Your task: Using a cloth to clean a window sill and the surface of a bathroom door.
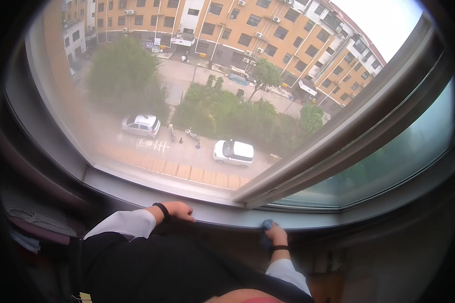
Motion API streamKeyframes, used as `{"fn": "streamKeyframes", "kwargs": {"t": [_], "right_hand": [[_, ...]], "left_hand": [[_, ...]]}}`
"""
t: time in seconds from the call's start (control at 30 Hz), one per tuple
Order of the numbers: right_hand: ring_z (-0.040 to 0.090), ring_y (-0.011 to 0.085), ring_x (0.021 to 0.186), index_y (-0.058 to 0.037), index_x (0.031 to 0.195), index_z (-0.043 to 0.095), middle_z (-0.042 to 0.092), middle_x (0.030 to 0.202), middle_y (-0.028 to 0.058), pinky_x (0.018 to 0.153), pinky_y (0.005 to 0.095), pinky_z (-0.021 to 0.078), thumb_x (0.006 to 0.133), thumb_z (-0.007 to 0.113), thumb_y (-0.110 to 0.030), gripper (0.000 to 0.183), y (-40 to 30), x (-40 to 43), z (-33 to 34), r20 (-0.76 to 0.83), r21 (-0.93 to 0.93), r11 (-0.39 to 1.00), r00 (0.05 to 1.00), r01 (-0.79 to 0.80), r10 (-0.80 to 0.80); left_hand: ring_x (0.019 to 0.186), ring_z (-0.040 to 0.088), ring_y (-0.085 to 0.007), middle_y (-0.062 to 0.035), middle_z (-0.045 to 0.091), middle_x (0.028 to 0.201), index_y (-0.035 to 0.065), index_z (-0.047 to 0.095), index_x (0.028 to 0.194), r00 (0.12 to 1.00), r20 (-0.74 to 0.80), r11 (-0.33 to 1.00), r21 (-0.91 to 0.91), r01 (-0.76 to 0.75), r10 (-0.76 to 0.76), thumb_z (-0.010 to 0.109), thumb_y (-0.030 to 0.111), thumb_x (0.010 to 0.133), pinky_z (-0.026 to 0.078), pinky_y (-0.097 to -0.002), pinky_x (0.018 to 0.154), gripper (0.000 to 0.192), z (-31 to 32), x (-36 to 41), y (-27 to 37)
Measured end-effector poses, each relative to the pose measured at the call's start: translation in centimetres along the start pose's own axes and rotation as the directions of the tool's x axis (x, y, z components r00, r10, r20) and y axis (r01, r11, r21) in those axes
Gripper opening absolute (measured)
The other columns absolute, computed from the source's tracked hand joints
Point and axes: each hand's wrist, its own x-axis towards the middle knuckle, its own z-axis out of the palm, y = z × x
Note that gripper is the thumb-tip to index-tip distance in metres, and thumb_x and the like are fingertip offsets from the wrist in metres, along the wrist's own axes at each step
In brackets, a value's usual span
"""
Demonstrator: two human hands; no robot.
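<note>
My left hand (180, 211) rests on the inner edge of the pale window sill (227, 219), its fingers bent over the edge; whether it grips the sill is hard to tell. A dark band circles that wrist. Farther right, my right hand (276, 234) is closed on a crumpled blue-grey cloth (267, 226) at the sill's front edge. Part of the cloth hangs below the edge beside the hand. That wrist also wears a dark band. Above the sill stands the window with its thick metal frame post (326, 125) slanting up to the right.
A greenish window pane (379, 170) fills the right side. Folded fabric (41, 219) lies at the left, below the frame. Outside, far below, are a white car (233, 153), a silver car (141, 125), trees and an orange building (250, 22).
</note>
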Motion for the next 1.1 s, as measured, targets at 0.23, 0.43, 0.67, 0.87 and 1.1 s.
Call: {"fn": "streamKeyframes", "kwargs": {"t": [0.23,0.43,0.67,0.87,1.1], "right_hand": [[0.069,0.0384,0.111,-0.0095,0.14,0.056,0.073,0.119,0.0196,0.093,0.0479,0.0561,0.084,0.061,-0.026,0.059,-30.5,-12.2,0.0,0.093,-0.112,0.914,0.92,0.389,-0.38],[0.069,0.0343,0.115,-0.01,0.144,0.054,0.072,0.123,0.0172,0.095,0.0463,0.0559,0.085,0.062,-0.027,0.061,-50.7,-16.3,4.7,0.196,-0.094,0.599,0.604,0.796,-0.772],[0.074,0.0302,0.103,-0.0103,0.099,0.08,0.077,0.11,0.0133,0.082,0.0418,0.0604,0.085,0.066,-0.027,0.026,-63.5,-21.7,1.3,0.283,-0.41,0.235,0.368,0.881,-0.886],[0.075,0.0287,0.101,-0.0074,0.107,0.078,0.077,0.108,0.0137,0.078,0.0419,0.0603,0.091,0.059,-0.025,0.031,-64.1,-19.4,5.0,0.025,-0.322,0.343,0.37,0.883,-0.929],[0.073,0.0344,0.102,-0.0022,0.13,0.061,0.076,0.107,0.016,0.084,0.0449,0.0574,0.087,0.059,-0.024,0.048,-51.7,-16.8,2.9,0.097,-0.242,0.459,0.492,0.855,-0.865]], "left_hand": [[0.103,0.065,-0.0387,-0.0187,0.067,0.101,0.0069,0.072,0.098,0.827,-0.562,0.991,0.088,0.106,-0.038,0.068,0.043,0.089,0.055,-0.0476,0.091,0.038,1.2,-13.7,-14.4],[0.099,0.064,-0.0372,-0.0174,0.066,0.1,0.0059,0.07,0.092,0.696,-0.659,0.958,-0.173,0.229,-0.286,0.069,0.04,0.09,0.053,-0.0465,0.087,0.034,5.3,-29.0,-19.9],[0.101,0.065,-0.0331,-0.0139,0.065,0.109,0.0069,0.07,0.097,0.444,-0.625,0.764,-0.573,0.297,-0.642,0.068,0.043,0.094,0.053,-0.0429,0.088,0.036,12.1,-38.4,-19.2],[0.098,0.066,-0.0343,-0.0143,0.067,0.105,0.0076,0.07,0.096,0.553,-0.601,0.809,-0.513,0.287,-0.577,0.069,0.043,0.093,0.053,-0.0437,0.085,0.036,11.8,-37.5,-19.1],[0.094,0.068,-0.0359,-0.0173,0.072,0.097,0.0069,0.071,0.097,0.756,-0.486,0.893,-0.327,0.308,-0.439,0.066,0.047,0.092,0.054,-0.0454,0.083,0.041,3.7,-24.7,-15.0]]}}
